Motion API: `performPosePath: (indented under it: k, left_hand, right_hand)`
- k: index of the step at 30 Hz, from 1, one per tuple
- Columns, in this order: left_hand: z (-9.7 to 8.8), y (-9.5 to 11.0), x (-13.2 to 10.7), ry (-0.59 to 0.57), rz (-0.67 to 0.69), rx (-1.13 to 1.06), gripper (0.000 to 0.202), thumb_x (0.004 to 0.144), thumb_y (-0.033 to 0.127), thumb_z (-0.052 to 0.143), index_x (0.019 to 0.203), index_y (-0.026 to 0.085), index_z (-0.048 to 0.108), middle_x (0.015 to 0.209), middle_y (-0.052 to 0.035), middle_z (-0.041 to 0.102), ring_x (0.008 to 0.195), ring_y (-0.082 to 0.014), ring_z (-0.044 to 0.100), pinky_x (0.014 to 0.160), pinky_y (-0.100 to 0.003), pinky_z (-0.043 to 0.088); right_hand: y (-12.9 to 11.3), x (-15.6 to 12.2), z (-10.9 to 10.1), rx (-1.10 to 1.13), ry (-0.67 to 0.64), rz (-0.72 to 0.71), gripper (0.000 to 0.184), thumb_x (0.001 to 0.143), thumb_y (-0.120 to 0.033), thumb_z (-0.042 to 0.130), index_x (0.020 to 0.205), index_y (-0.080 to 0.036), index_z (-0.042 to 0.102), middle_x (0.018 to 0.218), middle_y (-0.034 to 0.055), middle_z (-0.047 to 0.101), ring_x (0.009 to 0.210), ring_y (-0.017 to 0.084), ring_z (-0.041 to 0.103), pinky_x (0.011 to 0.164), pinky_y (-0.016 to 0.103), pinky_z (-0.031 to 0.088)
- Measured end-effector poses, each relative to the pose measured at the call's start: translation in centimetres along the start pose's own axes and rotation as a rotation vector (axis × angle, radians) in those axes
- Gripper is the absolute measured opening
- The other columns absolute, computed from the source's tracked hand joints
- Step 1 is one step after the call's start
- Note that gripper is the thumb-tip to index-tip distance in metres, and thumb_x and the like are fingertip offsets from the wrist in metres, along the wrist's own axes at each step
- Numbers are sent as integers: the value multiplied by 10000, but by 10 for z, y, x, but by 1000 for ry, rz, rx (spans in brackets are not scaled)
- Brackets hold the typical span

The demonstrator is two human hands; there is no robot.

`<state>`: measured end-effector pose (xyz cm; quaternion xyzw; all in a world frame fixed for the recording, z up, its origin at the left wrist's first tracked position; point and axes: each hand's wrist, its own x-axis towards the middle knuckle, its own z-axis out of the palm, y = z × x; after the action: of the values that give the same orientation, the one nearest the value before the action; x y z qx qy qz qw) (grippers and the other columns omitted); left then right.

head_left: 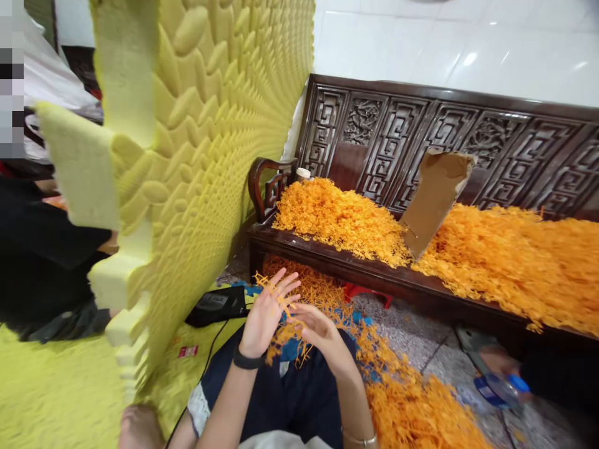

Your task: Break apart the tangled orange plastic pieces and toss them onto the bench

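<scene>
My left hand (267, 315), with a dark band on the wrist, is palm up with its fingers spread. Across its palm and fingers lies a thin orange branched plastic piece (283, 304). My right hand (321, 333) is curled at the lower end of that piece, thumb and fingers close together around it. Part of its grip is hidden. Below both hands, more loose orange branched pieces (304, 355) rest on my lap over dark shorts.
A dark carved wooden bench (327, 255) carries orange heaps (515, 255), split by a cardboard piece (435, 199). More orange pieces (421, 411) cover the floor at right. A yellow foam mat (210, 156) stands upright at left. A person's hand lies near a bottle (498, 388).
</scene>
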<state>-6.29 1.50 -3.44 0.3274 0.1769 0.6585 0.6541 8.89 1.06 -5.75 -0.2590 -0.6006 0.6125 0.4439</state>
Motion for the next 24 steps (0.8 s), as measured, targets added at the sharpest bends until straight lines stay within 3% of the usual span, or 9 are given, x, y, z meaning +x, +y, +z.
performPosePath:
  k: [4,8,11,12,15,17,19,22,24]
  left_hand:
    - [3,-9,-4,-16,-4,27,466,873,382,455,1302,200,470,1380,-113,475,1261,-265,420,1023,-414,327]
    - [5,-18,-9,14,15,49,432,898,344,404,1312,234,462,1445,-65,398,1325,-231,335,1054,-398,300]
    - [7,-18,-11,66,-18,147,437,913,397,376,1318,258,462,1454,-55,386,1331,-226,327,1051,-400,303]
    - [6,-15,-12,67,-34,178,444,915,414,374,1322,261,461,1433,-61,419,1322,-226,343,1049,-404,302]
    - [0,0,-15,18,-69,268,426,907,420,404,1232,200,572,1294,-99,571,1262,-242,431,1049,-397,295]
    - [-7,13,-19,2,-57,340,392,891,400,444,1056,141,688,1175,-119,652,1191,-258,502,1030,-372,321]
    - [-10,24,-24,55,-1,393,358,864,395,495,878,136,742,1021,-106,718,1054,-252,592,952,-332,395]
    - [-6,31,-32,71,19,417,438,843,463,505,610,165,724,642,-56,713,659,-185,641,701,-271,470]
    - [2,28,-38,-68,-126,449,608,851,578,402,535,155,705,510,-66,655,518,-171,596,611,-278,454]
  right_hand:
    - [-2,-12,9,-58,97,15,302,771,-325,662,1059,-241,621,1001,42,655,863,165,624,832,323,472]
    - [1,-12,17,-224,274,-66,337,720,-286,708,1040,-229,619,913,17,639,771,139,590,757,278,458]
    - [0,-8,27,-322,342,-95,129,740,-306,677,786,-186,671,707,-1,607,637,121,531,628,247,423]
    - [-2,-7,28,-312,371,-93,145,754,-318,659,718,-178,666,649,-6,589,593,114,510,589,242,406]
    - [-10,-2,21,-143,535,-79,173,739,-340,667,701,-171,671,581,-10,587,529,108,509,552,242,395]
    - [-17,1,9,42,649,-80,184,677,-347,716,710,-170,676,598,-2,619,526,113,537,556,249,410]
    - [-24,4,-5,196,723,-111,207,610,-337,761,698,-172,674,636,7,642,541,119,560,573,260,431]
    - [-32,9,-15,275,754,-231,186,619,-309,762,729,-185,678,694,6,656,610,132,600,662,290,467]
    - [-33,10,-12,238,710,-307,117,677,-284,729,753,-207,685,742,5,669,682,142,622,743,312,472]
